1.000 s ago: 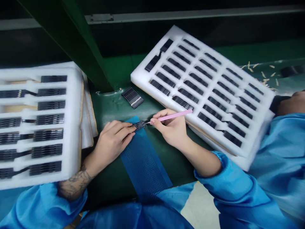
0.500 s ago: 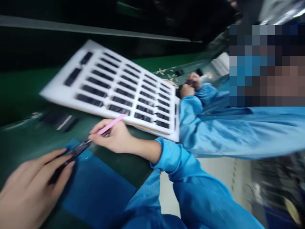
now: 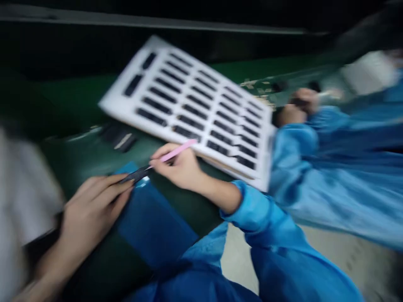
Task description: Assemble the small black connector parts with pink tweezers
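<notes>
The picture is smeared by head motion. My left hand (image 3: 91, 209) lies on a blue perforated mat (image 3: 151, 222), its fingers pinching a small black part (image 3: 135, 175) at the mat's far end. My right hand (image 3: 179, 167) is closed round a pink pointed tool (image 3: 176, 152), whose tip touches that black part. Both forearms come from blue sleeves.
A white foam tray (image 3: 107, 102) with several rows of black parts lies tilted behind my right hand. A loose black part (image 3: 121, 138) rests on the green bench. At the right, another person in a blue sleeve (image 3: 315, 159) works with both hands. A white blur fills the left edge.
The view has swung back to the left, so the tray and hands sit further right in the picture. Both hands keep their hold on the black part and the pink tool.
</notes>
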Available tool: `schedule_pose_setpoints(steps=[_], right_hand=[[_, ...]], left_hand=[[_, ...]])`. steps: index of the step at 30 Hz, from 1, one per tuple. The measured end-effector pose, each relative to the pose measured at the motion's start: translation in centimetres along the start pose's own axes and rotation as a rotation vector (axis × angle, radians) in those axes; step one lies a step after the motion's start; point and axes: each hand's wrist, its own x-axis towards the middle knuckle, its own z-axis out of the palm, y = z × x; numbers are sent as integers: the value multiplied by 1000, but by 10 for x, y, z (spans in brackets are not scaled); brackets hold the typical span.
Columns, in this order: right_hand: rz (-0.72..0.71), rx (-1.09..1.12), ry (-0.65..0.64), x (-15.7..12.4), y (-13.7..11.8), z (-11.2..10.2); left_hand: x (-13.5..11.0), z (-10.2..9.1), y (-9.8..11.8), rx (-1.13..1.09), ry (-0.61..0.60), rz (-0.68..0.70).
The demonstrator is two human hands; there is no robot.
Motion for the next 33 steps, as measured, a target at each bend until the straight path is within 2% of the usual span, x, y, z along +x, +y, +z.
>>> schedule_pose_setpoints(steps=[2, 4, 7, 16, 33], right_hand=[[-18, -31, 87, 0, 2, 2], [4, -74, 92, 1, 6, 2], [8, -121, 74, -2, 7, 2], [-64, -220, 73, -7, 8, 4], [-64, -176, 84, -6, 8, 7]], left_hand=[[7, -3, 13, 127, -3, 44], [9, -2, 13, 162, -16, 33], [6, -1, 10, 172, -18, 5], [6, -1, 13, 165, -5, 48], [6, 0, 13, 174, 5, 55]])
